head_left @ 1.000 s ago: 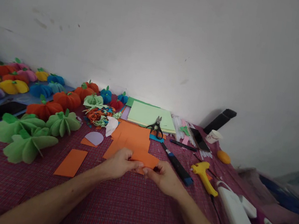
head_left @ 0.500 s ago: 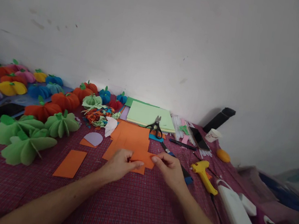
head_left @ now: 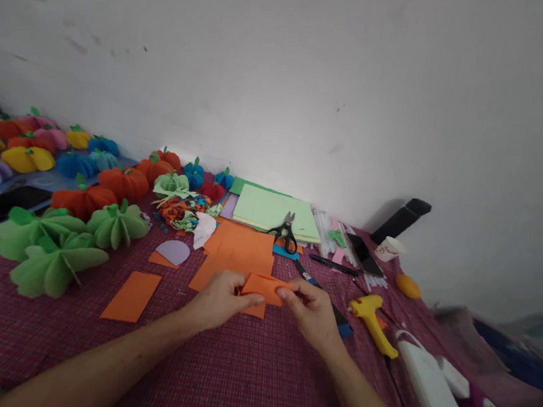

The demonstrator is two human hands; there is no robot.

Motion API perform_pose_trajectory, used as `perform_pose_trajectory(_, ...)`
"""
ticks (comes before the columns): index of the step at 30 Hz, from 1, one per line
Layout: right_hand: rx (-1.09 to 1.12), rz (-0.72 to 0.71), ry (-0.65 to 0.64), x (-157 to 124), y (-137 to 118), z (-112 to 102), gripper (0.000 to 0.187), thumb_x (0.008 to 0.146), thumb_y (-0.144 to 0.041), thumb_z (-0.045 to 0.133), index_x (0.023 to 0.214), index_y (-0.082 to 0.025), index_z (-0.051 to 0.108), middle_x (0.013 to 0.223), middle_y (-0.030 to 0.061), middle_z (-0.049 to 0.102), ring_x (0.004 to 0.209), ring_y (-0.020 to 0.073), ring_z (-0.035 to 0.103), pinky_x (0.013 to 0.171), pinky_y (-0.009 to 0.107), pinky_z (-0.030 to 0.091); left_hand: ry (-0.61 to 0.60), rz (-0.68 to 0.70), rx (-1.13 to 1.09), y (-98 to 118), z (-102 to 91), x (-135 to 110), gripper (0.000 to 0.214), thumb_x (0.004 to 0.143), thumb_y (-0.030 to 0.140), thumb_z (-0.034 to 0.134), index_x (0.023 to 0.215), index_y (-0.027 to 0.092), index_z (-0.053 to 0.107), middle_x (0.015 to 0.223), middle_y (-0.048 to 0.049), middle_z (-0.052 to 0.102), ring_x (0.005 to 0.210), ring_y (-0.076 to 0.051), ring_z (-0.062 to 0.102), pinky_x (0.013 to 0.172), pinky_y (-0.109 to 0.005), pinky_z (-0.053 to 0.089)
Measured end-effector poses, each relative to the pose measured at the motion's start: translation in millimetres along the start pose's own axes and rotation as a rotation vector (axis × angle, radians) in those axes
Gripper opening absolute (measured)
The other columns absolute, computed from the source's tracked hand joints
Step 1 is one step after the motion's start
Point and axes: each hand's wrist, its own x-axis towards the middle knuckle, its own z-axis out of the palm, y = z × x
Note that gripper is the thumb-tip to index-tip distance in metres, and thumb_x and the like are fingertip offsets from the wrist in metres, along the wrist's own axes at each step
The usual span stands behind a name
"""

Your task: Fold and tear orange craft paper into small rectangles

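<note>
Between my two hands is a small piece of orange paper [head_left: 267, 288], its upper edge bent over in a fold. My left hand [head_left: 222, 299] pinches its left end, thumb along the front. At the right end, the thumb and fingers of my right hand [head_left: 313, 309] close on the paper. Larger orange paper sheets [head_left: 239, 249] lie just beyond and partly under the hands. To the left rest an orange paper rectangle [head_left: 131, 296] and a lilac paper circle [head_left: 174, 252] over an orange scrap. Black-handled scissors [head_left: 286, 232] lie on the pale green sheets [head_left: 270, 210].
Green paper pumpkins [head_left: 56, 261] and red paper pumpkins [head_left: 123, 184] crowd the left side. On the right are a yellow glue gun [head_left: 374, 324], a white power bank [head_left: 440, 402], a paper cup [head_left: 389, 248] and a phone [head_left: 364, 254]. A wall [head_left: 288, 84] rises behind the table.
The held orange paper was flatter and now shows a bent-over upper edge. My right hand's fingers have closed in on its right end. The whole view has shifted slightly.
</note>
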Motion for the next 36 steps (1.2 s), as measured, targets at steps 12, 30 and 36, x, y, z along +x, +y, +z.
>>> perform_pose_trajectory(12, 0.206, 0.105, -0.247, 0.4, 1.6, 8.3, 0.021, 0.075, -0.033, 0.052, 0.074, -0.014, 0.060, 0.069, 0.0010, 0.059, 0.066, 0.0133, 0.053, 0.062, 0.024, 0.042, -0.054, -0.018, -0.183, -4.2, 0.6, 4.1, 0.026, 0.068, 0.035, 0.056, 0.072, 0.010, 0.062, 0.062, -0.0001, 0.057, 0.056, -0.010, 0.049, 0.052, -0.019, 0.036)
perform_pose_trajectory(30, 0.105, 0.092, -0.494, 3.1, 7.2, 8.7, 0.025, 0.076, -0.036, 0.047, 0.072, -0.013, 0.057, 0.066, 0.0001, 0.053, 0.061, 0.0115, 0.046, 0.057, 0.021, 0.036, -0.166, -0.021, -0.212, -0.3, -0.2, -2.8, 0.021, 0.066, 0.022, 0.052, 0.079, 0.008, 0.061, 0.071, -0.0037, 0.060, 0.061, -0.010, 0.051, 0.055, -0.019, 0.040)
perform_pose_trajectory(36, 0.101, 0.016, -0.578, -2.3, -19.5, 12.1, 0.027, 0.076, -0.038, 0.045, 0.076, -0.015, 0.060, 0.070, 0.0021, 0.058, 0.065, 0.0143, 0.050, 0.060, 0.024, 0.038, -0.216, -0.014, -0.345, 7.6, -1.8, -22.7, 0.025, 0.065, 0.026, 0.056, 0.084, 0.011, 0.062, 0.074, -0.0042, 0.061, 0.059, -0.009, 0.051, 0.055, -0.020, 0.041)
